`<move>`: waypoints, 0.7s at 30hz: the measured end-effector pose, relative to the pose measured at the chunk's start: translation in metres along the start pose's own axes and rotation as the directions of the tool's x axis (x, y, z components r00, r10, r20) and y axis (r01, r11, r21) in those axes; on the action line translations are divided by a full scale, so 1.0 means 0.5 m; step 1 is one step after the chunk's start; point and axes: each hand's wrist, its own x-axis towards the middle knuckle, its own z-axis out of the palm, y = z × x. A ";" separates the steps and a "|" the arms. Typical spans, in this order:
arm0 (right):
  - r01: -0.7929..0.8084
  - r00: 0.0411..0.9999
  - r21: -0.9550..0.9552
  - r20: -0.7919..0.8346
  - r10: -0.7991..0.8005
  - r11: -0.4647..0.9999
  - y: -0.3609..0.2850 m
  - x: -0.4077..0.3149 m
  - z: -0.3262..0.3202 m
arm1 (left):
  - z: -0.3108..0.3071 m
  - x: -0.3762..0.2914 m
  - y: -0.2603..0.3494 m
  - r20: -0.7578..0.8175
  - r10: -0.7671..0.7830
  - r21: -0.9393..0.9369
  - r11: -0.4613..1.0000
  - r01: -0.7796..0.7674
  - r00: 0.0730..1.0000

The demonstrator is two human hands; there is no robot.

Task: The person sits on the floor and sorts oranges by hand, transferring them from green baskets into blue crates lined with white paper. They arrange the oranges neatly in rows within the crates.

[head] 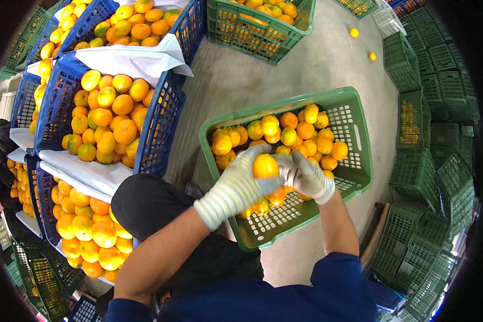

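Note:
My left hand (241, 181), in a striped knit work glove, has its fingers around an orange citrus fruit (265, 166) above a green plastic crate (283, 235). Close beside it, my right hand (304, 173) in a similar glove is blurred by motion; its fingers are bent, and whether it holds a fruit cannot be told. Loose citrus fruits (305, 130) lie in the green crate, mostly towards its far side, with several below my hands. To the left, a blue plastic crate (155, 133) is heaped with orange and greenish citrus fruits (122, 104).
Other blue crates with fruit and white paper liners (84, 173) stand on the left. A green crate (257, 34) of fruit sits beyond. Stacked green crates (414, 173) line the right side. Two fruits (353, 32) lie on the concrete floor. Part of another person (4, 149) shows far left.

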 end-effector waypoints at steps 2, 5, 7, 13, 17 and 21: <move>-0.060 0.984 -0.608 -0.171 -0.057 0.791 0.021 0.014 -0.041 | 0.000 0.019 -0.020 0.228 -0.369 -0.547 0.717 0.432 0.901; -0.532 0.785 -0.693 -0.620 0.025 -0.487 0.086 0.003 -0.107 | -0.021 0.007 -0.038 0.179 -0.242 -0.727 0.621 0.294 0.954; -0.498 0.813 -0.714 -0.582 0.021 -0.492 0.113 -0.010 -0.136 | -0.039 0.018 -0.045 0.160 -0.135 -0.830 0.518 0.207 0.978; -0.682 0.708 -0.731 -0.659 -0.254 -0.003 -0.011 -0.036 -0.064 | -0.030 0.040 -0.070 0.126 -0.244 -0.579 0.769 0.271 0.961; -0.095 0.883 -0.967 -0.191 -0.428 0.235 -0.059 -0.043 0.089 | 0.019 0.037 -0.064 0.102 -0.053 -0.314 0.946 0.083 0.993; 0.031 0.966 -0.409 -0.221 -0.132 0.912 -0.056 -0.029 0.121 | -0.001 0.010 -0.047 0.230 -0.039 -0.651 0.736 0.184 0.972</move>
